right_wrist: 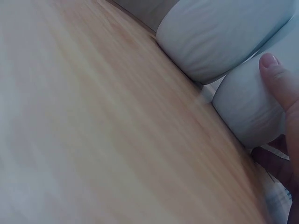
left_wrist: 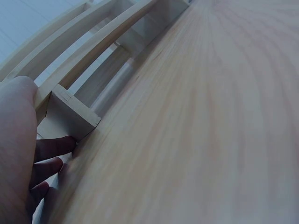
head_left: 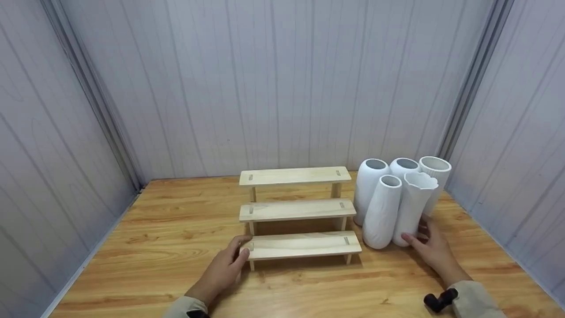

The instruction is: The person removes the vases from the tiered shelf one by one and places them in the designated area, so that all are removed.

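A three-tier wooden display stand [head_left: 302,245] stands on the table. At the left end of its lowest step, my left hand [head_left: 224,265] grips the stand, with the thumb in front; in the left wrist view its fingers [left_wrist: 55,148] curl by the end leg [left_wrist: 70,114]. To the right, my right hand [head_left: 435,249] holds the lower part of a white vase with a scalloped rim [head_left: 414,207]. Its thumb [right_wrist: 275,70] lies against the vase's side and the other fingers pass round the far side, partly hidden. The vase is upright, close beside a slim white vase [head_left: 383,216].
Behind these two are a rounded white vase [head_left: 370,190], another white vase [head_left: 405,165] and a ribbed white vase [head_left: 437,170], closely grouped. Pale panel walls [head_left: 291,79] bound the wooden table [head_left: 176,247] at the back and both sides.
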A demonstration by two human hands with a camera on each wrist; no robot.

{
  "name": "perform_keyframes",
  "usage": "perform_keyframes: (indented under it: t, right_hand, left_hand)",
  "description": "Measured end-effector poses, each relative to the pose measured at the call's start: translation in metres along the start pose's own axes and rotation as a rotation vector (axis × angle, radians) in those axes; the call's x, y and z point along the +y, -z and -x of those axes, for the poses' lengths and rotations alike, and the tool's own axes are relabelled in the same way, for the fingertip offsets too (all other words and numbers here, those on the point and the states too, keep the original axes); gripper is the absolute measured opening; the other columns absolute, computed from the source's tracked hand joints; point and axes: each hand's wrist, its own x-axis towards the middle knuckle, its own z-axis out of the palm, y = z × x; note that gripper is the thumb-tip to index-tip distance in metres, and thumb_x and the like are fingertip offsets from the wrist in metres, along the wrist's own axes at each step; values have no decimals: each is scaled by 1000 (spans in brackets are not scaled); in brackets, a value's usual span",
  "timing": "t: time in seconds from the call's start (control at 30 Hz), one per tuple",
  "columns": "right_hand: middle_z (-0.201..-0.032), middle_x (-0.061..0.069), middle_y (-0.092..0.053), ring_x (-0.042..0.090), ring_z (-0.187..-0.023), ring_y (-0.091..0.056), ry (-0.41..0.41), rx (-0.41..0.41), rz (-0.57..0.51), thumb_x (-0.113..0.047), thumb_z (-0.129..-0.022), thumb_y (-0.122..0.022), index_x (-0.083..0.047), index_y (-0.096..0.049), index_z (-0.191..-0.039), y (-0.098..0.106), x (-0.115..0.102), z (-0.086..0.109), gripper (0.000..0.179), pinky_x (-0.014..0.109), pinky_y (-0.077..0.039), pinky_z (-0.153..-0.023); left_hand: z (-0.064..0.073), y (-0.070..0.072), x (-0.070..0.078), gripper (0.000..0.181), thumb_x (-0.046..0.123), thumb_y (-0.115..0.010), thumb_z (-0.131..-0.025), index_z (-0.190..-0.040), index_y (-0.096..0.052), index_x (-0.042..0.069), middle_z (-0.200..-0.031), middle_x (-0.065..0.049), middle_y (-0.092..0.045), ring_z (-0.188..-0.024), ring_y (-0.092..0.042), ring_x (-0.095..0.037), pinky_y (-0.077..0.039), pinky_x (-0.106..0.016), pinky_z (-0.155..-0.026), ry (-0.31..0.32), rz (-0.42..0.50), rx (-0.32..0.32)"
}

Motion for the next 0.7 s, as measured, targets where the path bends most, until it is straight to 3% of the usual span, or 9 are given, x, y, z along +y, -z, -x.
perform_keyframes:
  t: [0.1,0.2,0.27,0.33,0.43,0.53,0.6,0.7]
  right_hand:
    - [-135,23,-49,37,-116,-53,6,88,16,-31,-95,-73,3,-37,-146,1,-8,1,71,13,-45,-84]
    - [-121,14,-53,25,-104,-55,52,240,9,-25,-94,-74,3,-47,-134,4,-26,1,56,16,-46,-79]
    - [-112,11,-53,17,-97,-53,128,350,2,-18,-93,-73,4,-51,-126,8,-43,0,45,15,-44,-77]
    - [-106,12,-52,12,-94,-49,253,449,5,-10,-91,-72,7,-52,-120,14,-65,-3,38,15,-41,-78]
    - [-102,16,-54,11,-93,-48,443,521,37,-3,-88,-68,8,-53,-116,24,-105,-11,33,15,-38,-80]
    - [-102,18,-56,17,-93,-52,535,477,91,-5,-87,-69,7,-55,-114,29,-148,-24,32,17,-40,-79]
    - [-104,18,-58,23,-94,-55,548,395,129,-8,-87,-70,5,-57,-113,27,-174,-31,32,22,-43,-78]
    - [-111,18,-59,30,-99,-59,555,244,215,-15,-89,-73,2,-58,-120,17,-201,-38,38,35,-49,-81]
  left_hand:
    - [0,0,0,40,48,-41,-108,-143,-48,31,-136,-14,-60,-114,-59,-26,-45,-57,-100,4,0,7]
    - [2,1,0,41,45,-44,-108,-143,-49,26,-133,-14,-61,-116,-58,-28,-44,-56,-101,-2,-13,24]
    - [4,3,3,41,41,-49,-107,-143,-50,20,-133,-13,-59,-121,-56,-30,-43,-55,-103,-8,-43,66]
    - [6,7,10,43,35,-55,-105,-142,-50,13,-136,-14,-56,-129,-51,-33,-40,-56,-105,-10,-92,122]
    - [5,18,28,46,28,-61,-102,-141,-49,7,-140,-15,-52,-134,-45,-36,-37,-57,-108,-41,-205,214]
    - [0,32,51,51,28,-64,-100,-144,-48,8,-143,-20,-47,-135,-42,-41,-34,-59,-110,-105,-345,271]
    - [-4,40,65,54,32,-64,-100,-147,-47,11,-148,-23,-42,-138,-37,-44,-29,-63,-111,-137,-428,294]
    - [-9,50,84,62,43,-62,-99,-153,-43,17,-158,-24,-29,-145,-22,-48,-18,-68,-113,-125,-496,289]
